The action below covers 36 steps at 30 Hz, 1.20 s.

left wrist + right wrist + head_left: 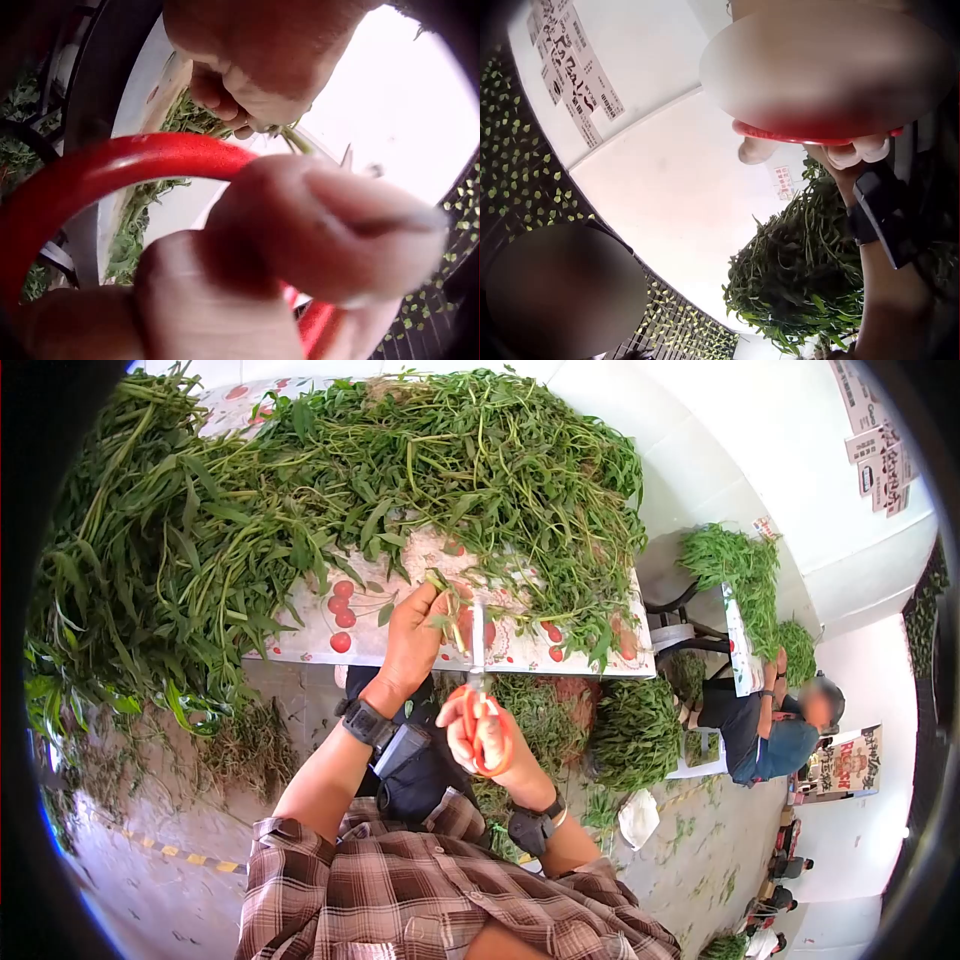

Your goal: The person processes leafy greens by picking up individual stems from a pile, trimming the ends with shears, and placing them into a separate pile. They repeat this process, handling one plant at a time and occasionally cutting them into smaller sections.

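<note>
My left hand [410,635] pinches a short green stem with leaves [437,578] above the near edge of the table, in the head view. Just to its right, my right hand [490,740] grips a pair of scissors [477,645] by the red-orange handles, fingers through the loops. Their blades point away from me, close beside the stem. The left wrist view has the red handle [135,161] large in front, with fingers around it and the hand with the stems behind. In the right wrist view, the red handle [802,139] shows beneath a blurred patch.
A big heap of leafy stems [450,460] covers much of the table with its cherry-print cloth [370,600]. More cut greens [635,730] stand below, and scraps litter the floor [170,880]. At right, another person [770,735] works at a second table piled with greens [735,565].
</note>
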Tool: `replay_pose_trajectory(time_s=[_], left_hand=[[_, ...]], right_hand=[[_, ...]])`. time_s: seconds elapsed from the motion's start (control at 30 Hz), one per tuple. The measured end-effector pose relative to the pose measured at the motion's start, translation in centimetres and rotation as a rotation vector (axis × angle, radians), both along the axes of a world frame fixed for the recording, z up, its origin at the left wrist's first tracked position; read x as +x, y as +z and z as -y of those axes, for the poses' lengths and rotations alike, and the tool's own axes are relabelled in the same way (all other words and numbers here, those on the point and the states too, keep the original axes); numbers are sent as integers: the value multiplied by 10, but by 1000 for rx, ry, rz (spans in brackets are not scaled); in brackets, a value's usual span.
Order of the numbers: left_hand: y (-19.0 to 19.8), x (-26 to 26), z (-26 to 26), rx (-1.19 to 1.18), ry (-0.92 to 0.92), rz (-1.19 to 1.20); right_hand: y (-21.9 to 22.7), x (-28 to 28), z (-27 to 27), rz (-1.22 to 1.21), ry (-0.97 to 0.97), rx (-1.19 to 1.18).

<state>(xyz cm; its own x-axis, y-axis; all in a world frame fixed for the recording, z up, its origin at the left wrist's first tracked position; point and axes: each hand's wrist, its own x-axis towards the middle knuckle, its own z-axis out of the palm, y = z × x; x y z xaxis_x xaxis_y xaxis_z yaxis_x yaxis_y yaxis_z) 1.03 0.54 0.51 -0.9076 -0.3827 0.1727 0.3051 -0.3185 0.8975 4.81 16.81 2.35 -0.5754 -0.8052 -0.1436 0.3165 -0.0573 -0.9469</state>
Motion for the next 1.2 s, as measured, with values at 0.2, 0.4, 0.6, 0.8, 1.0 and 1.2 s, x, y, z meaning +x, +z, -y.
replay_pose_trajectory(time_s=[0.2, 0.4, 0.6, 0.8, 1.0, 1.2], left_hand=[[3, 0, 4, 181, 37, 59], [2, 0, 8, 242, -1, 30], [3, 1, 10, 289, -29, 7], [4, 2, 11, 377, -37, -7], [4, 1, 11, 385, -39, -4], [2, 1, 11, 403, -37, -16]], right_hand=[[-26, -3, -36, 169, -128, -117], [-14, -5, -56, 116, -212, 62], [-10, -26, -50, 86, -208, 85], [-5, -35, -44, 11, -269, 85], [-6, -34, -42, -8, -359, 215], [-4, -32, -43, -27, -430, 250]])
